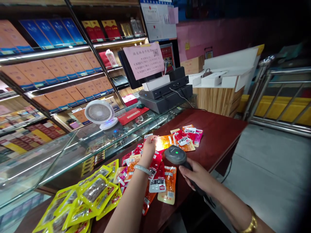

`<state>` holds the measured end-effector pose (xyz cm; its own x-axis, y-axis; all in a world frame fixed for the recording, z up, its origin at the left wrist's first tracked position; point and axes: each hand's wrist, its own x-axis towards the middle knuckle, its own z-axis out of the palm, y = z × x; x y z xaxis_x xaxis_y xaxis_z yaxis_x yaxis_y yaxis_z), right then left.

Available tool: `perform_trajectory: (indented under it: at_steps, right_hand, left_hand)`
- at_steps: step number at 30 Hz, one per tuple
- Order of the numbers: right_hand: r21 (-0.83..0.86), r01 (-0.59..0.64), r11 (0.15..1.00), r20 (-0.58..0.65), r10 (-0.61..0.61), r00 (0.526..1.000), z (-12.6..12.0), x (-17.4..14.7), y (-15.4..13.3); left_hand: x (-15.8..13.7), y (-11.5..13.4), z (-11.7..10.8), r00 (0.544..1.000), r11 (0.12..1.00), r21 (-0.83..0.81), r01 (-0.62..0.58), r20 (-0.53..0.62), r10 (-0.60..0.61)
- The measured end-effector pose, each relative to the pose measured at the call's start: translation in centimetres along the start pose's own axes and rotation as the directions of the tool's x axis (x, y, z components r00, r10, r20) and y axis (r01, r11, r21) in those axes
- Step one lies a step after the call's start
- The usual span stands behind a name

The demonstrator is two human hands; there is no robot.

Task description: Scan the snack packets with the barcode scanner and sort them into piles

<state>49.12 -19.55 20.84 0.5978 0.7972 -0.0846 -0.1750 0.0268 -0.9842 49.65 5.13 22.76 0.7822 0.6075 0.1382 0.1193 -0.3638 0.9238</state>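
My left hand [150,145] pinches the end of an orange snack packet [167,141], which is brightly lit. Wrapped around the handle of a dark barcode scanner [175,154] is my right hand [195,174]. A green light glows on top of the scanner, and its head points at the packet. Below my left hand lies a pile of red and orange snack packets [157,184]. A smaller group of similar packets [186,139] rests just beyond the scanner. Yellow packets with clear windows [94,192] are heaped at the near left.
The dark red table [218,129] adjoins a glass display counter [73,152]. On the glass stand a white fan [99,113] and a dark cash-register unit [165,94] with a pink handwritten sign [144,61]. Shelves of boxes [65,68] rise behind. A metal railing [282,100] is at the right.
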Motion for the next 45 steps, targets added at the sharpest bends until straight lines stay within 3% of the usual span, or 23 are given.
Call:
perform_trajectory:
  at_steps: [2, 5, 7, 9, 11, 12, 15, 17, 19, 23, 29, 33, 35, 40, 45]
  right_hand:
    - [0.012, -0.009, 1.000, -0.029, 0.009, 1.000, -0.5, 0.1, 0.2]
    - [0.031, -0.021, 0.999, -0.083, 0.023, 0.996, -1.4, 0.0, 0.3]
    - [0.038, -0.036, 0.999, -0.119, 0.040, 0.992, -1.9, -0.1, 0.3]
    - [0.037, -0.047, 0.998, -0.146, 0.052, 0.988, -2.3, -0.3, 0.0]
    - [0.032, -0.051, 0.998, -0.160, 0.056, 0.986, -2.5, -0.6, -0.3]
    - [0.028, -0.053, 0.998, -0.161, 0.057, 0.985, -2.6, -0.6, -0.4]
    - [0.013, -0.051, 0.999, -0.147, 0.053, 0.988, -2.7, -0.6, -0.5]
    - [0.002, -0.053, 0.999, -0.125, 0.053, 0.991, -2.7, -0.4, -0.2]
    - [-0.006, -0.051, 0.999, -0.110, 0.050, 0.993, -2.7, -0.1, 0.2]
    - [-0.013, -0.027, 1.000, -0.102, 0.026, 0.994, -2.7, 0.2, 0.8]
    - [-0.018, -0.045, 0.999, -0.094, 0.043, 0.995, -2.4, 0.0, 0.2]
    - [-0.007, -0.047, 0.999, -0.088, 0.046, 0.995, -2.4, -0.2, 0.0]
    - [-0.009, -0.047, 0.999, -0.081, 0.046, 0.996, -2.5, -0.4, 0.0]
    - [-0.028, -0.059, 0.998, -0.092, 0.056, 0.994, -2.6, -0.5, 0.3]
    - [-0.006, -0.062, 0.998, -0.099, 0.061, 0.993, -2.7, -0.6, 0.5]
  left_hand:
    - [0.1, 0.2, 0.9, 0.998, 0.991, -0.123, 0.060, 0.030, -0.057]
    - [0.8, 0.6, 2.9, 0.976, 0.931, -0.316, 0.183, 0.169, -0.135]
    - [1.7, 1.0, 3.8, 0.964, 0.918, -0.339, 0.207, 0.229, -0.133]
    - [2.6, 1.2, 3.7, 0.981, 0.977, -0.175, 0.120, 0.174, -0.089]
    - [3.2, 1.2, 2.6, 0.997, 0.984, 0.179, -0.005, 0.074, -0.008]
    - [3.3, 1.1, 1.8, 0.998, 0.923, 0.382, -0.053, 0.041, 0.040]
    - [3.0, 0.6, -0.6, 0.995, 0.577, 0.811, -0.099, 0.063, 0.082]
    - [2.5, 0.2, -1.4, 0.994, 0.409, 0.906, -0.107, 0.111, 0.014]
    - [2.2, -0.3, -1.6, 0.988, 0.357, 0.928, -0.107, 0.140, -0.069]
    - [2.6, -1.0, -1.2, 0.974, 0.371, 0.923, -0.105, 0.171, -0.150]
    - [3.9, -0.9, -1.2, 0.924, 0.390, 0.899, -0.200, 0.305, -0.229]
    - [4.0, -0.6, -0.7, 0.936, 0.399, 0.885, -0.241, 0.320, -0.147]
    - [3.8, -0.3, -0.3, 0.953, 0.458, 0.860, -0.225, 0.292, -0.080]
    - [2.9, 0.3, 0.2, 0.977, 0.758, 0.633, -0.155, 0.210, 0.024]
    - [2.9, 0.0, -0.4, 0.975, 0.837, 0.503, -0.215, 0.159, 0.155]
